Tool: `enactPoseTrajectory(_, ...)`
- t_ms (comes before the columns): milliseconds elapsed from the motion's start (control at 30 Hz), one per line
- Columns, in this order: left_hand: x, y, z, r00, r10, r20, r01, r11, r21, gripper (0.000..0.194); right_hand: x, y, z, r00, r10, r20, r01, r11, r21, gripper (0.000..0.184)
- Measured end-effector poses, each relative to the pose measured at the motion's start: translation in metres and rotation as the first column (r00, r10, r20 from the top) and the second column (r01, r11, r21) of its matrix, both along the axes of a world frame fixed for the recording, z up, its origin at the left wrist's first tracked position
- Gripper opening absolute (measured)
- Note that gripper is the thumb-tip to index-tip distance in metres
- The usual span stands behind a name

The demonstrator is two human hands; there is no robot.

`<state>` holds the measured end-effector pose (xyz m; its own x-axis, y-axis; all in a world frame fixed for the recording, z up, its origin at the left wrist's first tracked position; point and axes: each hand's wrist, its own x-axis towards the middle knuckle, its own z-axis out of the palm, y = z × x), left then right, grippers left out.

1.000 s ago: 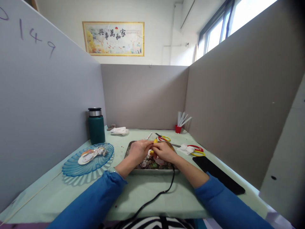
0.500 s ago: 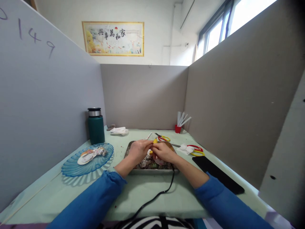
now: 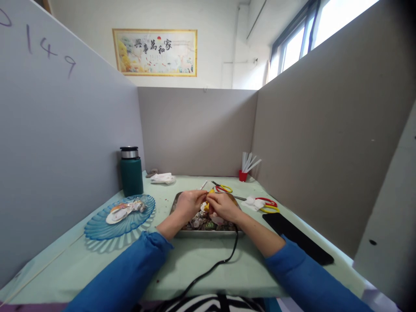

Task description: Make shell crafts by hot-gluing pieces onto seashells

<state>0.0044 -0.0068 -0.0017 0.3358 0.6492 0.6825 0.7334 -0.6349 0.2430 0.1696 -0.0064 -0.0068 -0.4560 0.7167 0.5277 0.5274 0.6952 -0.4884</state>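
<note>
Both hands meet over a metal tray (image 3: pixel 208 234) of seashells (image 3: pixel 199 222) and small stone-like pieces. My right hand (image 3: pixel 224 206) is closed around a yellow glue gun (image 3: pixel 207 207), which shows only in part between the hands. From under that wrist its black cord (image 3: pixel 224 261) runs down to the table's front edge. The fingertips of my left hand (image 3: pixel 190 203) pinch together against the right ones; whatever small thing they hold is hidden.
Left stands a blue fluted plate (image 3: pixel 94 232) with shells (image 3: pixel 120 213), near a green bottle (image 3: pixel 131 175). Behind the tray lie scissors (image 3: pixel 224 189). Further right are red-and-yellow handles (image 3: pixel 269 206), a tissue (image 3: pixel 253 203), a black phone-like slab (image 3: pixel 297 238) and a red cup (image 3: pixel 242 176) of white sticks.
The fingertips of both hands have come together above the glue gun, and my right hand has shifted slightly. Less of the yellow tip shows at the top.
</note>
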Motion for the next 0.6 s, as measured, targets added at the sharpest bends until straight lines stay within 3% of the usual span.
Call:
enactPoseTrajectory(400, -0.0015, -0.0001, -0.0019, 0.998, -0.066, -0.007, 0.066, 0.996, 0.063, 0.025, -0.0001, 0.0067, -0.0044, 0.999, 0.032, 0.011, -0.031, 0.994, -0.107, 0.031)
enactPoseTrajectory(600, -0.0012, -0.0020, 0.0000, 0.997, -0.073, -0.003, 0.073, 0.994, 0.079, 0.026, 0.0004, 0.0055, -0.0029, 0.998, 0.049, 0.044, -0.044, 0.994, -0.098, 0.028)
